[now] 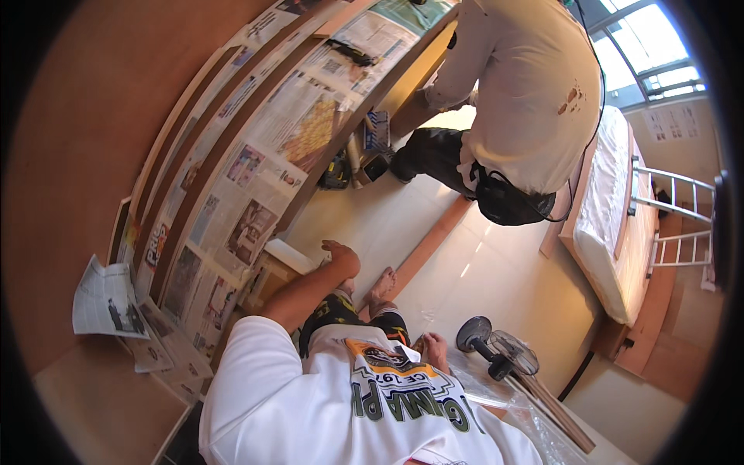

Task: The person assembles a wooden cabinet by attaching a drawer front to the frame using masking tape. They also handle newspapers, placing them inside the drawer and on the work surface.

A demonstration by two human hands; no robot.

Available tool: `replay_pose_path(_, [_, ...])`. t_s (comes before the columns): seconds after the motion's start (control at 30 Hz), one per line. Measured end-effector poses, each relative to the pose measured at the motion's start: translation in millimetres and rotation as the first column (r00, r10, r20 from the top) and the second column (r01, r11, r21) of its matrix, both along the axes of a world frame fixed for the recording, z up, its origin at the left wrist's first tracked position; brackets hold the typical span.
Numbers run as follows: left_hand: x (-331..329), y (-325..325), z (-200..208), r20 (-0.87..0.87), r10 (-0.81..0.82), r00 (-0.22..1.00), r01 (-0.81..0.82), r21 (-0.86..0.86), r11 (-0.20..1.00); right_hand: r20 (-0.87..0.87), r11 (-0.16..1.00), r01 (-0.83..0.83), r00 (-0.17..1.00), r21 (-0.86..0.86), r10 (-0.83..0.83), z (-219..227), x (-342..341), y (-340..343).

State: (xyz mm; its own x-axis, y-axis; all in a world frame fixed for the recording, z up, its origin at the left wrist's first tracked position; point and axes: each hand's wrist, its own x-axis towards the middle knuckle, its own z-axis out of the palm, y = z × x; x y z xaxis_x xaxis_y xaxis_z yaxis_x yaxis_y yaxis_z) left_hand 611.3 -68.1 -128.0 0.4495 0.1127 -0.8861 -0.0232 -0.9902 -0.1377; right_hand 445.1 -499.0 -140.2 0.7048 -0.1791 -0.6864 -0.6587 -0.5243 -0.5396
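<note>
White shirt (pixel 349 411); newspaper-covered brown boards (pixel 271 182).

A white short-sleeved T-shirt (pixel 279 411) covers the camera wearer's torso, its fabric softly creased and its left sleeve (pixel 260 341) plain and loose. Across the front, a bold print (pixel 399 380) combines a yellow-orange band, a dark emblem and large, dark green block lettering, upside down to the lens, with thin dark lines around it. Below the shirt's hem are black shorts (pixel 318 314) marked with yellow on the left leg and orange on the right; the design, small and partly hidden, may be a repeated pattern. The left hand (pixel 341 260), right hand (pixel 438 353) and right foot (pixel 384 283) are bare.
</note>
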Motion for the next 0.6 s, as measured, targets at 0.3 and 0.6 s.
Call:
replay_pose_path(0.3, [-69, 5, 48, 0.390, 0.060, 0.919, -0.019, -0.110, 0.994, -0.078, 0.991, 0.044, 0.996, 0.127, -0.035, 44, 107, 44])
replay_pose_path(0.6, [-67, 48, 48, 0.531, 0.277, 0.801, -0.129, -0.298, 0.946, -0.013, 0.994, -0.056, 0.998, 0.089, 0.058, 71, 144, 67])
